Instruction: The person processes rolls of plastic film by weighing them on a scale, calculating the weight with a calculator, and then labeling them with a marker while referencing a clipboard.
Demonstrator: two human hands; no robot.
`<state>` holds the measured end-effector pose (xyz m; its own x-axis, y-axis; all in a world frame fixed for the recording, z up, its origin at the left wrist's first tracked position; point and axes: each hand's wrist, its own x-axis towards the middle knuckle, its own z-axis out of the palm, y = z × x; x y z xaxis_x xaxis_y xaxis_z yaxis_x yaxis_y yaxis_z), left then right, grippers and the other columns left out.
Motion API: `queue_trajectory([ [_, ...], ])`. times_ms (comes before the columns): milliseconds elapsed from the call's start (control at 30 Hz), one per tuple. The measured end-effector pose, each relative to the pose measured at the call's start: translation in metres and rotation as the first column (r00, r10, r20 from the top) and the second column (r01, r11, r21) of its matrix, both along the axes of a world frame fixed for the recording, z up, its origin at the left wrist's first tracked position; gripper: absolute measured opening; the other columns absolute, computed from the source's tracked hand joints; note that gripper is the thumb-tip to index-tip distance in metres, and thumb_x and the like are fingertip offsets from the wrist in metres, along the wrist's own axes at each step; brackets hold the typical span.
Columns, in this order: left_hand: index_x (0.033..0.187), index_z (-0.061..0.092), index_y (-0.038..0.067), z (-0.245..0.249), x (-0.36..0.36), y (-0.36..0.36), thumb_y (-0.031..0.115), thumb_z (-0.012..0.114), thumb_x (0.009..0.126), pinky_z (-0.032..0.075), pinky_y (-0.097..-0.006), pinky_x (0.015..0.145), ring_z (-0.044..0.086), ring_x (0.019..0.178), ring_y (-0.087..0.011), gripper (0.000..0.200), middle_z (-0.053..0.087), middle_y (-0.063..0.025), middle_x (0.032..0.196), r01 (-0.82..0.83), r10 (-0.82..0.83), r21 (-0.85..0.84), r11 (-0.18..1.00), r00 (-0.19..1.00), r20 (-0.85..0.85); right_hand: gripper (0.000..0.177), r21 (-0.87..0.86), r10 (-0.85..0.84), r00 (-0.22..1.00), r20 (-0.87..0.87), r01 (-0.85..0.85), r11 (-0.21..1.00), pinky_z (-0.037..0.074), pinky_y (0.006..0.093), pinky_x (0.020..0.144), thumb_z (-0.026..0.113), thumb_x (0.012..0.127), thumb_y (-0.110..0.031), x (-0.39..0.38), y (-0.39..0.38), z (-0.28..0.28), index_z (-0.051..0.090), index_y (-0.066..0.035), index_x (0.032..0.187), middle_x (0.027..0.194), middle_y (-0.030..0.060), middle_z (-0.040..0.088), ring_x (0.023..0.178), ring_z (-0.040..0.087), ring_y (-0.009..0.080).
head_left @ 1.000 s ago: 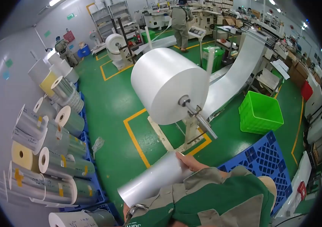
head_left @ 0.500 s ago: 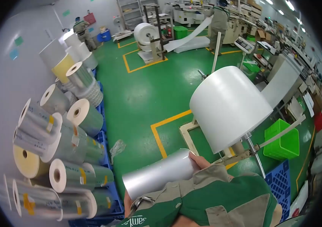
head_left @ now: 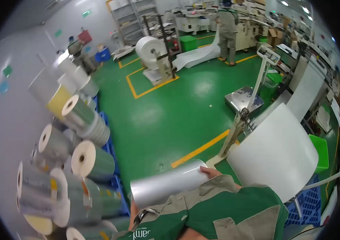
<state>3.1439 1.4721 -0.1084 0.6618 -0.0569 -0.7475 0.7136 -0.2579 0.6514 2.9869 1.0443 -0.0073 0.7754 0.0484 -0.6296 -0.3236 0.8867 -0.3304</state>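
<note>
Starting with the widest thing, we see the green floor (head_left: 170,104) with its yellow lines running off to the far machines, where another person (head_left: 228,24) stands with their back to us. Next comes the big white roll (head_left: 276,152) on its stand, just to the right of our arm. At the left, a heap of wrapped rolls (head_left: 86,160) lies on a blue pallet (head_left: 118,186). A weighing scale (head_left: 242,99) sits on the floor beyond the white roll. Close to our chest we carry the silver roll (head_left: 166,184), lying slantwise across our green sleeve. Our right hand (head_left: 211,173) curls its fingers over the roll's far end, gripping it. Our left hand (head_left: 132,212) shows only as a sliver under the near end, so we cannot tell how its fingers lie.
</note>
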Motion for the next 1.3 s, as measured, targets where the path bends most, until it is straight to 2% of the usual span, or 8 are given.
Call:
queue_trajectory([
  [233,0.117,0.046,-0.003,0.008,0.187,-0.122,0.03,0.063,0.079,0.052,-0.0401,0.072,0.06,0.091,-0.0298,0.053,0.058,-0.0193,0.104,0.19,-0.19,0.022,0.982,0.982,-0.004,0.049,-0.42,0.298,0.954,0.035,-0.256,0.871,0.046,0.0352,0.085,0.066,0.083,-0.032,0.114,-0.111,-0.011,0.054,-0.002,0.12,0.112,0.0109,0.059,0.099,0.057,0.0214],
  [500,0.117,0.047,-0.003,-0.017,0.391,-0.31,0.032,0.063,0.08,0.052,-0.0404,0.073,0.06,0.091,-0.0303,0.054,0.058,-0.0197,0.105,0.467,-0.467,0.017,0.884,0.884,-0.03,0.05,-0.577,-0.047,0.999,0.004,0.041,0.816,0.043,0.0304,0.085,0.071,0.079,-0.029,0.224,-0.185,0.087,0.056,-0.001,0.118,0.112,0.0084,0.059,0.101,0.056,0.0178],
  [533,0.117,0.047,-0.003,-0.022,0.417,-0.334,0.032,0.063,0.08,0.052,-0.0405,0.073,0.06,0.091,-0.0303,0.054,0.058,-0.0198,0.105,0.507,-0.506,0.021,0.861,0.862,-0.036,0.053,-0.435,0.017,1.0,-0.011,-0.02,0.9,0.044,0.031,0.085,0.071,0.08,-0.028,0.242,-0.22,0.013,0.053,0.0,0.121,0.113,0.0087,0.059,0.101,0.056,0.019],
  [633,0.117,0.047,-0.003,-0.03,0.488,-0.422,0.033,0.062,0.08,0.052,-0.0406,0.074,0.06,0.092,-0.0305,0.054,0.058,-0.02,0.106,0.629,-0.628,0.007,0.778,0.777,-0.052,0.056,-0.418,-0.161,0.986,0.047,0.166,0.893,0.045,0.0321,0.086,0.071,0.08,-0.025,0.279,-0.244,0.082,0.05,0.001,0.124,0.114,0.0094,0.058,0.1,0.057,0.0193],
  [733,0.117,0.047,-0.003,-0.031,0.543,-0.509,0.034,0.062,0.08,0.052,-0.0407,0.074,0.06,0.092,-0.0307,0.055,0.058,-0.0201,0.106,0.741,-0.74,-0.001,0.671,0.67,-0.052,0.049,-0.559,-0.189,0.982,-0.024,0.143,0.816,0.044,0.0334,0.088,0.066,0.082,-0.021,0.3,-0.283,0.081,0.051,-0.001,0.124,0.112,0.0091,0.06,0.103,0.056,0.0205],
  [900,0.117,0.048,-0.003,-0.03,0.59,-0.653,0.036,0.062,0.08,0.052,-0.0409,0.074,0.06,0.092,-0.031,0.056,0.058,-0.0204,0.106,0.898,-0.897,-0.011,0.44,0.439,-0.056,0.053,-0.58,-0.443,0.896,-0.025,0.348,0.736,0.044,0.0341,0.089,0.068,0.08,-0.02,0.309,-0.319,0.075,0.049,0.0,0.125,0.114,0.0097,0.059,0.104,0.056,0.0209],
  [1100,0.116,0.048,-0.003,-0.049,0.611,-0.815,0.038,0.062,0.08,0.052,-0.0412,0.075,0.06,0.092,-0.0313,0.057,0.058,-0.0208,0.107,0.987,-0.984,0.016,0.157,0.158,-0.078,0.057,-0.521,-0.776,0.629,0.035,0.674,0.523,0.043,0.0349,0.09,0.071,0.078,-0.019,0.315,-0.372,0.035,0.047,0.001,0.127,0.116,0.0105,0.057,0.105,0.056,0.0214],
  [1300,0.116,0.049,-0.004,-0.054,0.591,-1.006,0.04,0.061,0.08,0.052,-0.0414,0.075,0.06,0.093,-0.0317,0.058,0.058,-0.0212,0.107,0.99,-0.987,0.071,-0.124,-0.115,-0.111,0.061,-0.483,-0.922,0.383,0.062,0.82,0.308,0.042,0.0363,0.092,0.072,0.076,-0.017,0.313,-0.476,0.01,0.045,0.003,0.127,0.118,0.0119,0.056,0.107,0.055,0.023],
])
